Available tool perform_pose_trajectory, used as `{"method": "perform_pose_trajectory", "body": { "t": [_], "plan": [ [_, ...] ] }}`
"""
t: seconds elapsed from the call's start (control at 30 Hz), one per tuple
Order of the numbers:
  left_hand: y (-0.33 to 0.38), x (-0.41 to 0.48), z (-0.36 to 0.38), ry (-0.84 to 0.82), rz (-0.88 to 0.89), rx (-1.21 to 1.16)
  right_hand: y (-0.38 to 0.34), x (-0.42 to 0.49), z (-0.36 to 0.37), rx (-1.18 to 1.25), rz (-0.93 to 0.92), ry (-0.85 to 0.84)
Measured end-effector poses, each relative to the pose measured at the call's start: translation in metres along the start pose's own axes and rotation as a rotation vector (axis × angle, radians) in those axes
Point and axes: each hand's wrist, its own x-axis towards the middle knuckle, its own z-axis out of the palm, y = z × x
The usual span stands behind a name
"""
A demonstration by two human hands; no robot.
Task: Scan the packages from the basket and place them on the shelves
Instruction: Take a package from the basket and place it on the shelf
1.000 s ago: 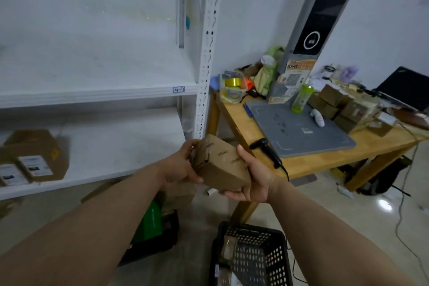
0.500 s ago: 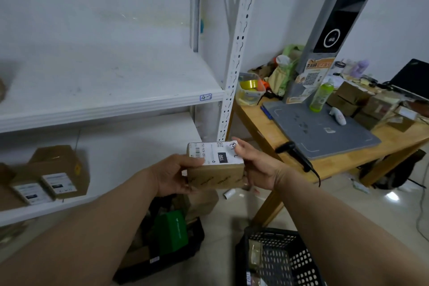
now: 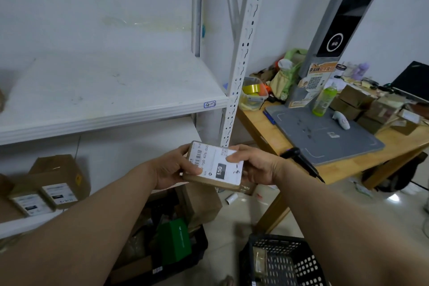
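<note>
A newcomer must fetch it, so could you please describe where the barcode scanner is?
Find the wooden table right of the white shelving. At its front edge, beside the grey mat, lies the scanner. It is black, unlike the white device on the mat.

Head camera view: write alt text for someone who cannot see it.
A left hand and a right hand hold a small cardboard package, white label up, in front of white shelves. A black scanner lies on the wooden table to the right, and a black basket stands on the floor below.
</note>
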Motion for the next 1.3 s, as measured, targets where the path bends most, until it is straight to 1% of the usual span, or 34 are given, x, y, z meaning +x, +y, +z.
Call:
{"method": "perform_pose_trajectory", "body": {
  "t": [0.1,0.17,0.23,0.3,0.33,0.4,0.47,0.57,0.63,0.8,0.93,1.0,1.07,1.17,1.2,1.27,1.3],
  "plan": [
    [0.015,0.012,0.006,0.010,-0.020,0.144,-0.008,0.005,-0.010,-0.174,0.113,-0.021],
    [0.026,0.023,0.012,-0.018,-0.023,0.232,-0.014,0.009,-0.020,-0.255,0.179,-0.121],
    [0.035,0.035,0.023,0.029,-0.006,0.210,-0.020,0.012,-0.032,-0.252,0.217,-0.222],
    [0.041,0.053,0.033,0.135,0.028,0.133,-0.025,0.013,-0.050,-0.210,0.202,-0.268],
    [0.042,0.063,0.037,0.193,0.038,0.079,-0.026,0.015,-0.061,-0.183,0.185,-0.250],
    [0.042,0.084,0.045,0.241,0.036,0.002,-0.026,0.021,-0.084,-0.102,0.150,-0.166],
    [0.044,0.101,0.060,0.220,-0.016,0.011,-0.026,0.026,-0.105,-0.030,0.127,-0.116],
    [0.039,0.125,0.093,0.167,-0.100,0.082,-0.028,0.028,-0.134,-0.016,0.099,-0.128],
    [0.030,0.146,0.109,0.182,-0.123,0.094,-0.024,0.034,-0.157,-0.025,0.115,-0.122],
    [0.016,0.193,0.139,0.304,-0.193,0.085,0.004,0.054,-0.213,-0.059,0.206,-0.142],
    [0.006,0.227,0.159,0.382,-0.231,0.124,0.023,0.059,-0.242,-0.063,0.250,-0.103],
    [0.002,0.240,0.166,0.437,-0.242,0.151,0.029,0.060,-0.249,-0.048,0.223,0.019],
    [-0.001,0.249,0.170,0.504,-0.251,0.145,0.035,0.064,-0.258,-0.093,0.167,0.249],
    [-0.008,0.261,0.166,0.562,-0.267,0.125,0.048,0.073,-0.284,-0.386,0.139,0.667],
    [-0.011,0.264,0.165,0.583,-0.274,0.119,0.051,0.073,-0.293,-0.466,0.151,0.761],
    [-0.015,0.269,0.164,0.606,-0.290,0.123,0.061,0.071,-0.308,-0.584,0.201,0.877],
    [-0.016,0.271,0.164,0.605,-0.298,0.122,0.065,0.070,-0.313,-0.629,0.245,0.895]
  ]
}}
